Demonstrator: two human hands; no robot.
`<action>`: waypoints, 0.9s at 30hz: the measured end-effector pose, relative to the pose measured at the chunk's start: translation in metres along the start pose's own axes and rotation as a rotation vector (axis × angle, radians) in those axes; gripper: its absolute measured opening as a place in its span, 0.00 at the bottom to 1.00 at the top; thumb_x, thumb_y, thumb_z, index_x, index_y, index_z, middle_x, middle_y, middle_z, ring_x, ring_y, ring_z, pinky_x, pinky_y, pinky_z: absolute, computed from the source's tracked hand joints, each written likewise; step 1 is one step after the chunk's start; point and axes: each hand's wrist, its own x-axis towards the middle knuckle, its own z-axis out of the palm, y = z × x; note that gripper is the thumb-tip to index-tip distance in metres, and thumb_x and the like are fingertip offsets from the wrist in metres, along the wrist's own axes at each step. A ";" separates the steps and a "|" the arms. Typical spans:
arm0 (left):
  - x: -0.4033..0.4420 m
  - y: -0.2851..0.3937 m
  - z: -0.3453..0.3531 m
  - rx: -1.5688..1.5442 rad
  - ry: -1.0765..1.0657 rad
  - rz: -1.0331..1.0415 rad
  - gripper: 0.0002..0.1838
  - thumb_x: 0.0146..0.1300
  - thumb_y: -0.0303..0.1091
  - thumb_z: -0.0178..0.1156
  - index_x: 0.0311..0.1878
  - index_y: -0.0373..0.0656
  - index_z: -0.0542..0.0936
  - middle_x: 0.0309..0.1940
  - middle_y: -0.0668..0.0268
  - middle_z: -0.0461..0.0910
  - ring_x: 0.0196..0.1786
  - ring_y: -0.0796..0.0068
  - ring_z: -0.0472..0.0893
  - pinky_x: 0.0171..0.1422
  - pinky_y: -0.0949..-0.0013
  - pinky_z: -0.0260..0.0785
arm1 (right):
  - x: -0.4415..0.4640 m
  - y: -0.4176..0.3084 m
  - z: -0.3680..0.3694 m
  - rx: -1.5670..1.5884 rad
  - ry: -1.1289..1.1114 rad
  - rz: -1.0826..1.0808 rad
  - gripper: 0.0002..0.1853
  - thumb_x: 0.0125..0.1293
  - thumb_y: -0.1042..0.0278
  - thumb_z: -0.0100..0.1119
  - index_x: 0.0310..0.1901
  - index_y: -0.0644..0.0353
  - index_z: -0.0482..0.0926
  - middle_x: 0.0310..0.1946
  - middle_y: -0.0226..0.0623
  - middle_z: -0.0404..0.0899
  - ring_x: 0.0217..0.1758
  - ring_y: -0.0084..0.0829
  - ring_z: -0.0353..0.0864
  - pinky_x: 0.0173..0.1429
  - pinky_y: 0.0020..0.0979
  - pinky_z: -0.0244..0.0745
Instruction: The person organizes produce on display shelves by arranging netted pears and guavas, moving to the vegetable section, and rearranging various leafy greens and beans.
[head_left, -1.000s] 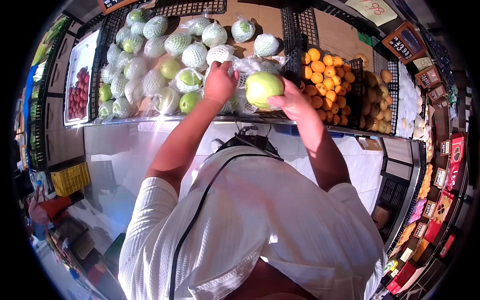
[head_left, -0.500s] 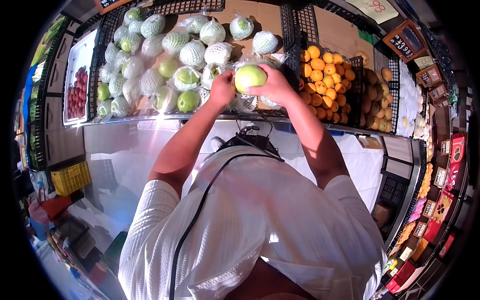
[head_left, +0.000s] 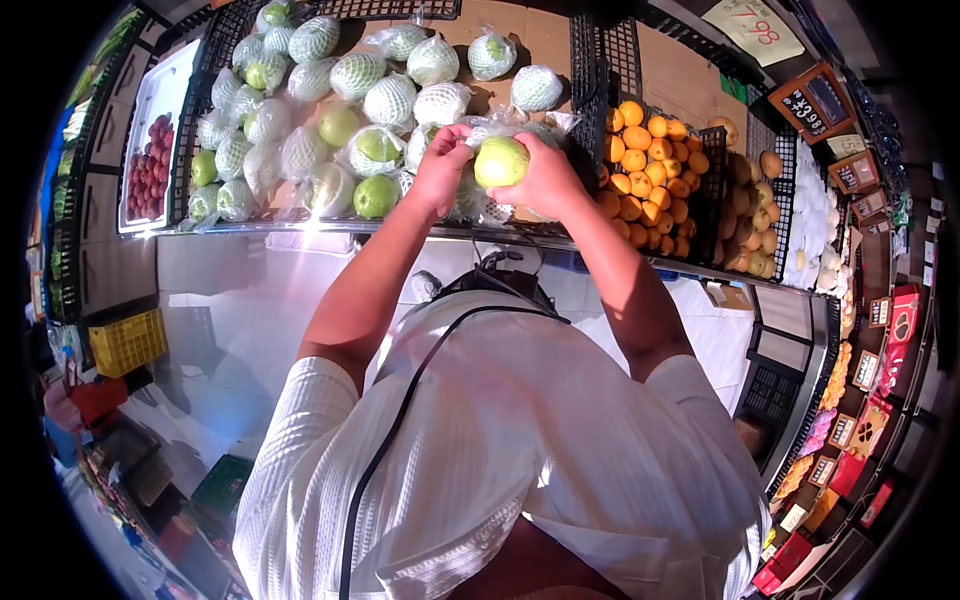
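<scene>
Right hand point(head_left: 546, 178): I see it clasping the round green fruit point(head_left: 502, 162).
Left hand point(head_left: 438, 175): curled just beside; I can't tell what it holds.
Fruit's place: above the display, near net-wrapped fruits point(head_left: 389, 101).

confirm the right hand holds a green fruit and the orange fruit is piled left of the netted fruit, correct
Not quite: the head view shows the orange fruit piled right of the netted fruit, not left. The right hand does hold a green fruit.
</scene>
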 end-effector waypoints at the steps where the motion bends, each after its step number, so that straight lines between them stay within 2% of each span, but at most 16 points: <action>1: 0.002 -0.002 0.000 0.084 -0.016 0.072 0.16 0.70 0.22 0.57 0.59 0.44 0.75 0.35 0.73 0.76 0.34 0.84 0.70 0.41 0.76 0.65 | 0.000 0.000 0.000 -0.003 0.022 0.011 0.53 0.38 0.50 0.86 0.68 0.63 0.73 0.55 0.53 0.85 0.58 0.48 0.87 0.63 0.41 0.81; 4: 0.006 -0.001 -0.007 0.339 -0.098 0.159 0.19 0.70 0.21 0.58 0.62 0.43 0.73 0.37 0.71 0.77 0.36 0.84 0.71 0.43 0.77 0.65 | 0.003 0.007 0.006 0.077 0.077 0.039 0.51 0.40 0.49 0.85 0.66 0.66 0.74 0.55 0.54 0.85 0.58 0.47 0.87 0.63 0.40 0.81; 7: 0.000 0.004 -0.010 0.345 -0.151 0.109 0.21 0.67 0.20 0.61 0.63 0.42 0.72 0.38 0.70 0.79 0.37 0.84 0.73 0.43 0.76 0.67 | 0.011 0.023 0.013 0.146 0.064 0.035 0.49 0.41 0.48 0.84 0.63 0.70 0.75 0.53 0.55 0.86 0.56 0.47 0.88 0.61 0.39 0.81; 10: -0.007 0.009 -0.009 0.410 -0.190 0.085 0.24 0.64 0.20 0.65 0.63 0.41 0.71 0.39 0.68 0.81 0.37 0.82 0.75 0.42 0.74 0.69 | 0.021 0.034 0.017 0.369 0.035 0.072 0.46 0.43 0.46 0.83 0.59 0.72 0.77 0.51 0.56 0.86 0.54 0.47 0.88 0.59 0.39 0.80; 13: 0.002 -0.012 -0.007 0.559 -0.068 0.137 0.26 0.62 0.18 0.68 0.62 0.40 0.71 0.40 0.67 0.81 0.37 0.81 0.77 0.42 0.73 0.71 | 0.026 0.031 0.011 0.335 0.064 0.088 0.45 0.44 0.44 0.82 0.56 0.73 0.78 0.49 0.56 0.86 0.52 0.47 0.88 0.58 0.39 0.80; 14: 0.004 -0.019 -0.006 0.544 -0.041 0.145 0.26 0.61 0.19 0.68 0.61 0.40 0.71 0.39 0.66 0.81 0.36 0.80 0.78 0.39 0.72 0.72 | 0.032 0.041 0.015 0.296 0.079 0.058 0.45 0.45 0.42 0.81 0.56 0.72 0.78 0.49 0.56 0.86 0.53 0.47 0.88 0.58 0.39 0.80; 17: 0.009 -0.033 -0.006 0.428 -0.064 0.045 0.24 0.63 0.19 0.67 0.61 0.41 0.71 0.39 0.64 0.81 0.36 0.79 0.77 0.33 0.71 0.72 | 0.032 0.038 0.005 0.211 0.058 0.023 0.45 0.44 0.41 0.80 0.57 0.70 0.78 0.50 0.56 0.86 0.53 0.47 0.88 0.59 0.40 0.80; 18: -0.003 -0.015 0.007 0.356 -0.017 -0.103 0.23 0.65 0.21 0.65 0.60 0.42 0.70 0.40 0.63 0.80 0.35 0.76 0.78 0.27 0.70 0.70 | 0.030 0.033 0.000 0.175 0.024 0.003 0.46 0.44 0.42 0.81 0.57 0.70 0.78 0.50 0.56 0.86 0.53 0.47 0.88 0.59 0.41 0.81; 21: 0.003 -0.013 -0.003 0.481 -0.025 -0.138 0.22 0.66 0.27 0.64 0.61 0.45 0.69 0.41 0.65 0.78 0.35 0.76 0.78 0.30 0.70 0.73 | 0.017 0.017 -0.012 0.011 -0.059 -0.016 0.47 0.44 0.44 0.81 0.62 0.68 0.76 0.52 0.56 0.86 0.55 0.48 0.87 0.60 0.41 0.80; 22: 0.003 -0.012 -0.001 0.544 0.032 -0.131 0.21 0.65 0.26 0.64 0.60 0.42 0.71 0.40 0.62 0.80 0.36 0.71 0.79 0.34 0.65 0.76 | 0.014 0.011 -0.012 -0.082 -0.075 -0.004 0.48 0.44 0.46 0.82 0.64 0.68 0.75 0.53 0.56 0.85 0.56 0.49 0.87 0.62 0.41 0.80; 25: 0.008 -0.027 -0.013 1.050 0.011 0.379 0.21 0.62 0.25 0.64 0.59 0.39 0.73 0.42 0.54 0.83 0.40 0.60 0.85 0.42 0.57 0.79 | 0.012 0.008 -0.008 -0.229 -0.101 -0.005 0.50 0.44 0.49 0.83 0.67 0.67 0.73 0.55 0.57 0.84 0.59 0.52 0.85 0.64 0.42 0.79; 27: 0.013 -0.028 -0.011 1.122 0.046 0.381 0.19 0.61 0.26 0.64 0.56 0.37 0.76 0.41 0.49 0.85 0.43 0.51 0.86 0.46 0.53 0.79 | 0.009 0.007 -0.009 -0.267 -0.125 0.000 0.50 0.44 0.49 0.83 0.67 0.67 0.72 0.56 0.58 0.83 0.60 0.53 0.84 0.64 0.44 0.79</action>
